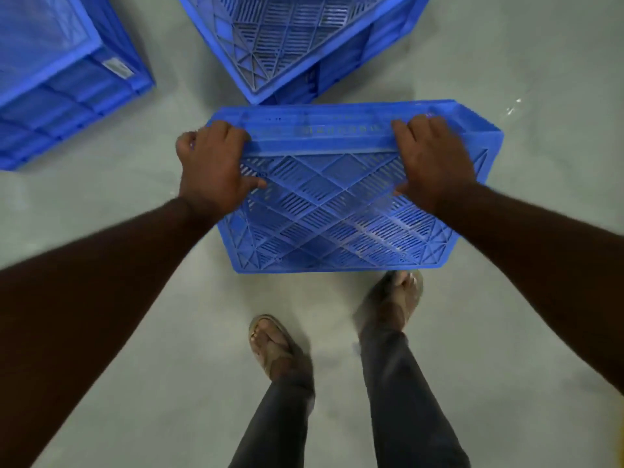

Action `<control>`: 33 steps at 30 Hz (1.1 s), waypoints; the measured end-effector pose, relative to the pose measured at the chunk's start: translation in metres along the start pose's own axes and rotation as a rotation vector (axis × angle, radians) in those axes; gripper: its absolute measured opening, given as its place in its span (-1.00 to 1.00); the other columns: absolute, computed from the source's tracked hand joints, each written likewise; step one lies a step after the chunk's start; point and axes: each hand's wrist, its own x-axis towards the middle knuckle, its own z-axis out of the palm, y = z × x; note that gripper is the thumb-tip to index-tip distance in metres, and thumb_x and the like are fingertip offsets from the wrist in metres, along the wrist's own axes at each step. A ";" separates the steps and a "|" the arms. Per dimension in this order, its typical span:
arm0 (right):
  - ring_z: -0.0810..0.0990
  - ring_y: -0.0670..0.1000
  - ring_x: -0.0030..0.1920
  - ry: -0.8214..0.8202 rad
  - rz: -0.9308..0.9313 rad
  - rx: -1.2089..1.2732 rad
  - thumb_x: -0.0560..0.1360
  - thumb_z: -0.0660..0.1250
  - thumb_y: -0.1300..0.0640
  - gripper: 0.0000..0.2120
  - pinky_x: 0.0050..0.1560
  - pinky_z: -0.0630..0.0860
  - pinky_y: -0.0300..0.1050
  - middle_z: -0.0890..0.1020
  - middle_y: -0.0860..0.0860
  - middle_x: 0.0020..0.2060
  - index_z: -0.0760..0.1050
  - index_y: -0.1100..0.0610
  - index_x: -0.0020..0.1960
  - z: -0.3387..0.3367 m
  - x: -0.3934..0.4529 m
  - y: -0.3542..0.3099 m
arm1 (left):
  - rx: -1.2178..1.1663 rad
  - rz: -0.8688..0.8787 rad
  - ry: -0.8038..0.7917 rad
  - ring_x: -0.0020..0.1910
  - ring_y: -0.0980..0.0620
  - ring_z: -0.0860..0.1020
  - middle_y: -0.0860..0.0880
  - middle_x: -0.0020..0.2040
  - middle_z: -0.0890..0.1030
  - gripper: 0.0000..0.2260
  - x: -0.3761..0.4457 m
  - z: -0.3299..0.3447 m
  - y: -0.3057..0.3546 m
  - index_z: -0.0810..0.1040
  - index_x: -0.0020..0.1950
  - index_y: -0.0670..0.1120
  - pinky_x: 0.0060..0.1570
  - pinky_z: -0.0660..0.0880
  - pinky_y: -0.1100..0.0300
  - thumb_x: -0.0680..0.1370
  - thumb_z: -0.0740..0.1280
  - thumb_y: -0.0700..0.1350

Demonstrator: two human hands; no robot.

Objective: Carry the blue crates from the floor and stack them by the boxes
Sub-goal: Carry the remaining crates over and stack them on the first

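Both hands, left (212, 170) and right (435, 163), grip an upturned blue crate (337, 204), long axis left-to-right.

We see both forearms bare, no sleeves, nothing worn on the left hand (216, 170) or right hand (435, 163). Below the hands: dark grey slim trousers (401, 393), tan open-toe sandals (270, 342) with a strap across each foot.
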 end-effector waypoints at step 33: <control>0.53 0.22 0.11 -0.411 -0.098 0.022 0.04 0.59 -0.40 0.00 0.12 0.41 0.09 0.56 0.13 0.12 0.36 0.10 0.29 0.000 -0.093 0.003 | 0.116 -0.069 -0.725 0.07 -0.15 0.53 -0.09 0.12 0.57 -0.15 -0.070 -0.001 0.083 0.40 0.26 0.00 -0.08 0.40 0.07 0.10 0.63 0.28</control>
